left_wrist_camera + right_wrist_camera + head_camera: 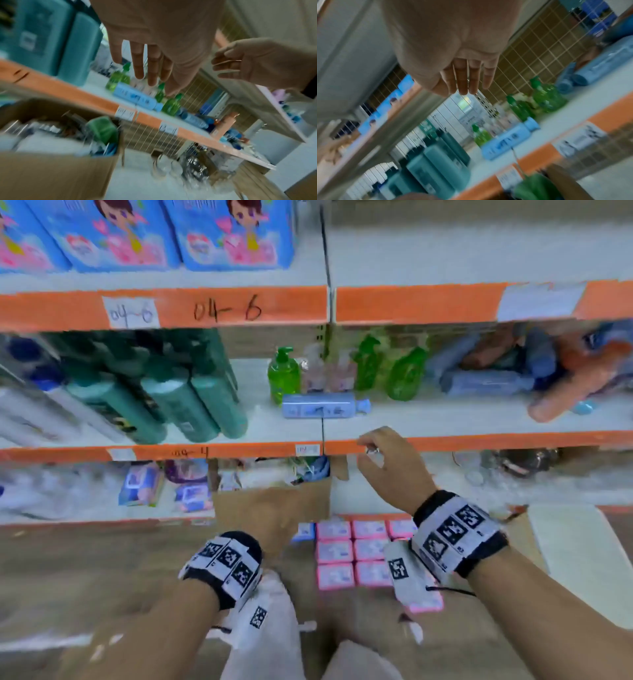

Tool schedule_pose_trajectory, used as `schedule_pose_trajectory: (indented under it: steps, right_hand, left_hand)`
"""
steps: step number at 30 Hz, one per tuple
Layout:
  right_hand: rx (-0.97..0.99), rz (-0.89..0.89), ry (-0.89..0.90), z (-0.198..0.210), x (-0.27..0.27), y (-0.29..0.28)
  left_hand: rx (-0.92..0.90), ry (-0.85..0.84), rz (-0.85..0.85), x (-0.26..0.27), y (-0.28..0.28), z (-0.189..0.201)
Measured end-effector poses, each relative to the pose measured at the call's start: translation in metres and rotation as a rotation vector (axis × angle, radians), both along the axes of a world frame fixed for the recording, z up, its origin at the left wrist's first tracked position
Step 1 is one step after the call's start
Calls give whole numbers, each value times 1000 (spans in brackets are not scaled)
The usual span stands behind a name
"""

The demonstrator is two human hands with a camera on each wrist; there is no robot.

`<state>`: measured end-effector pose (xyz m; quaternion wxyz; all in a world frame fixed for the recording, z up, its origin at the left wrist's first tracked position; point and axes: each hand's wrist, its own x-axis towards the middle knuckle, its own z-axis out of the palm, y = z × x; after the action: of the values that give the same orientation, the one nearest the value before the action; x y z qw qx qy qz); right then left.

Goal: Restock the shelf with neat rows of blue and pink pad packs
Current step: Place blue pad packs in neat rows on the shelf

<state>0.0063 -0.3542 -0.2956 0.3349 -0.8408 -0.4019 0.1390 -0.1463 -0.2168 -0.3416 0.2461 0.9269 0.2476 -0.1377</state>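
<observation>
— Pink packs (352, 549) down low, lying flat with labels up, three across and about three deep, touching side to side. One blue pack (303, 531) at the left end of the back row, partly hidden by the cardboard box (270, 508).

— On the floor or on a bottom shelf?

— Cannot tell; only an orange strip behind the back row. Laid flat, probably, to keep the rows square and easy to count.

— And the hands?

— Right hand (387, 470) up at the orange shelf edge (479, 440), well above the packs, fingers (462, 81) relaxed and holding nothing. Left hand (154, 47) lower, fingers (139, 65) straight and slightly spread, empty too. Likely between packs, nothing being carried.

— Room to work?

— Bare board on the middle shelf (428, 416), in front of a blue bottle (322, 405) lying on its side and the green bottles (283, 374) behind it. Tighter to the left, crowded by tall teal bottles (191, 405). Worth minding the shelf edge right at the right knuckles, and the box standing just beside the rows.
</observation>
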Motion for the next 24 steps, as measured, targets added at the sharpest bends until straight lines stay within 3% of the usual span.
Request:
schedule_pose_trajectory:
  steps: [2, 5, 12, 18, 24]
  right_hand:
    - [-75, 28, 74, -44, -9, -14]
    - [-185, 22, 234, -123, -25, -30]
    - [-477, 33, 430, -351, -56, -41]
    - [-712, 60, 466, -533, -78, -39]
    - [-851, 114, 369, -653, -77, -37]
  left_hand:
    - [-59, 185, 22, -12, -8, -55]
    - [-134, 297, -37, -25, -19, -132]
    - [-173, 581, -43, -36, -13, -337]
    - [-56, 678, -67, -31, 12, -504]
    - [156, 589, -122, 0, 37, -616]
